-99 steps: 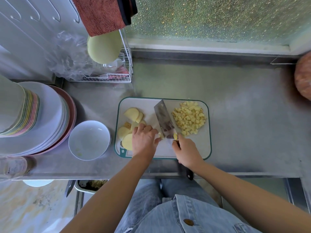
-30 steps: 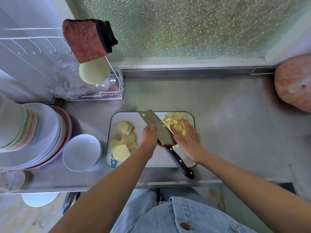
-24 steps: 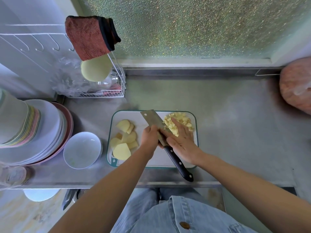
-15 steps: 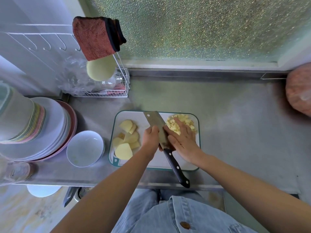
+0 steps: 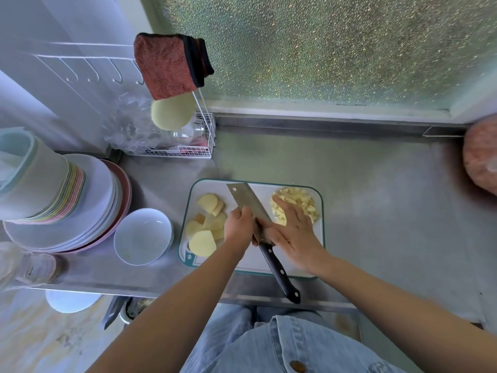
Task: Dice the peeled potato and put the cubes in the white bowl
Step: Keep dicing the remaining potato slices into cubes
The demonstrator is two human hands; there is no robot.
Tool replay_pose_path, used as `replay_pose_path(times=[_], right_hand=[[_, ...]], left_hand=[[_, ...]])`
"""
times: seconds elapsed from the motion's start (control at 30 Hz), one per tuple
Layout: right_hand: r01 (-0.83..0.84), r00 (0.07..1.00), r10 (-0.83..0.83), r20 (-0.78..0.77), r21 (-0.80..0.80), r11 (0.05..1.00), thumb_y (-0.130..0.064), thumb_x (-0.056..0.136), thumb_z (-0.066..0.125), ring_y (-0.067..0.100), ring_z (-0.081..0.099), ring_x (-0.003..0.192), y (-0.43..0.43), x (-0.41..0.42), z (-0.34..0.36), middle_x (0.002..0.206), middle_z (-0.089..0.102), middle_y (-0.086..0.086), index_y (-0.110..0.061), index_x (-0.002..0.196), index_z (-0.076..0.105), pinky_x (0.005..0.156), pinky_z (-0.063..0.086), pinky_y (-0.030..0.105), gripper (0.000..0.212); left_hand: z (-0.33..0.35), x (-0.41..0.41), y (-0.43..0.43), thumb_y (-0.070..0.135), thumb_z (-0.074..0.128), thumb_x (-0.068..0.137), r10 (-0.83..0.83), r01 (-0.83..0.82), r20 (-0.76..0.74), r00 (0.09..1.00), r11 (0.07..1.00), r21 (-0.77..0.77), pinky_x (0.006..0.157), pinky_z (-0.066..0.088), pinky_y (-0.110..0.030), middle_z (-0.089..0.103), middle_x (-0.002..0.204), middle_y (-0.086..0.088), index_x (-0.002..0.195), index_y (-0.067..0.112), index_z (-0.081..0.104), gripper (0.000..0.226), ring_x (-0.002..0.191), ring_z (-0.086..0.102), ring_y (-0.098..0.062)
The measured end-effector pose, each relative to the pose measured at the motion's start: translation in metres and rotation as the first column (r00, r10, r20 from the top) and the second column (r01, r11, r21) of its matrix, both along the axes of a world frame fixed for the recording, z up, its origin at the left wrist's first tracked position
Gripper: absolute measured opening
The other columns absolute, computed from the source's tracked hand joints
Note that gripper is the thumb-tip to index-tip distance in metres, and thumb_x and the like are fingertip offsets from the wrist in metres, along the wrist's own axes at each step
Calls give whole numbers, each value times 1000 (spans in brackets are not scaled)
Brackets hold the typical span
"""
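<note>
A white cutting board with a green rim lies on the steel counter. The cleaver lies slanted across it, its black handle sticking out over the counter's front edge. My left hand grips the blade's left edge near the handle. To the blade's right, my right hand lies flat with straight fingers over the pile of potato cubes, its thumb side against the blade. Thick potato slices sit on the board's left part. Left of the board stands the white bowl; no cubes show in it.
Stacked plates and bowls fill the left side of the counter. A wire rack with a red cloth and a plastic bag stands at the back left. A pinkish round object sits at the far right.
My right hand has let go of the cleaver's handle and now lies flat on the cubes, sliding toward the blade. My left hand has left the slices and taken the blade.
</note>
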State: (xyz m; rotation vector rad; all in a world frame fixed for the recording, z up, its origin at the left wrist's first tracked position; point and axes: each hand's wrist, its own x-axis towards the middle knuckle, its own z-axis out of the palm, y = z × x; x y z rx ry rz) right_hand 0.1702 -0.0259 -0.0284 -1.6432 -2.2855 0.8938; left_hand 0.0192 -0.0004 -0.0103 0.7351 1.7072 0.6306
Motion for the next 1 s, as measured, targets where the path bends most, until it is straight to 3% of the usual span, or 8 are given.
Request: replay_pose_path(times=[0.13, 0.27, 0.4, 0.47, 0.53, 0.67, 0.8, 1.0], right_hand=[[184, 978, -179, 111, -39, 982, -77, 80, -5, 26, 17, 137, -2, -1, 1, 148, 24, 5, -33, 137, 47, 111, 21, 44, 89], [29, 998, -34, 47, 95, 995, -68, 89, 29, 20, 49, 83, -12, -18, 22, 89, 50, 2, -39, 142, 36, 75, 42, 32, 61], [-34, 995, 50, 81, -191, 981, -30, 92, 51, 21, 59, 75, -18, -40, 19, 88, 61, 4, -30, 149, 14, 64, 41, 27, 67], [84, 996, -91, -22, -212, 974, -17, 93, 47, 18, 59, 76, -13, -43, 14, 89, 60, 1, -24, 146, 25, 64, 42, 26, 58], [186, 969, -218, -115, -243, 952, -17, 93, 46, 9, 57, 72, -5, -43, 11, 85, 58, -7, -22, 138, 41, 60, 40, 19, 45], [256, 951, -286, -120, -216, 942, -28, 98, 45, 6, 48, 58, 3, -45, 2, 68, 50, -7, -19, 123, 52, 49, 34, 18, 28], [246, 967, -255, -17, -208, 947, -26, 99, 43, 15, 54, 65, 2, -49, -9, 76, 55, -1, -15, 119, 52, 57, 39, 30, 25], [234, 972, -235, 23, -229, 945, -21, 99, 41, 20, 54, 66, 1, -52, -12, 78, 55, 6, -10, 112, 50, 58, 39, 34, 19]], left_hand=[[-2, -4, -4, 17, 32, 92, 28, -28, -29, 999, 1000, -4, 51, 39, -31, 45, 65, -10, 79, 8, 45, 21, 48, 48, -25], [1, -9, -5, 17, 33, 95, 48, -47, -82, 995, 999, 5, 54, 37, -29, 47, 64, -5, 77, 11, 46, 23, 54, 45, -19], [3, -18, -4, 20, 33, 94, 20, -19, -69, 997, 1000, 17, 62, 45, -37, 58, 73, -16, 82, 11, 48, 22, 63, 56, -28], [6, -25, -5, 23, 35, 97, -16, 15, 8, 1000, 998, 54, 62, 51, -40, 63, 77, -14, 94, 8, 54, 24, 62, 60, -27], [4, -40, -8, 30, 41, 97, -91, 108, -153, 984, 988, 112, 65, 52, -40, 64, 83, -6, 99, 13, 59, 25, 71, 61, -26], [-22, -82, -27, 15, 55, 88, -186, 380, -731, 656, 918, 108, 85, 43, -36, 54, 112, -6, 111, 15, 59, 24, 103, 50, -26], [-37, -94, -43, 10, 55, 82, -253, 506, -867, 429, 863, -1, 93, 36, -29, 48, 119, -7, 125, 14, 49, 44, 108, 44, -26], [-48, -94, -43, 11, 50, 89, -305, 518, -878, 370, 852, -78, 98, 38, -29, 48, 126, -5, 131, 15, 40, 44, 116, 44, -24]])
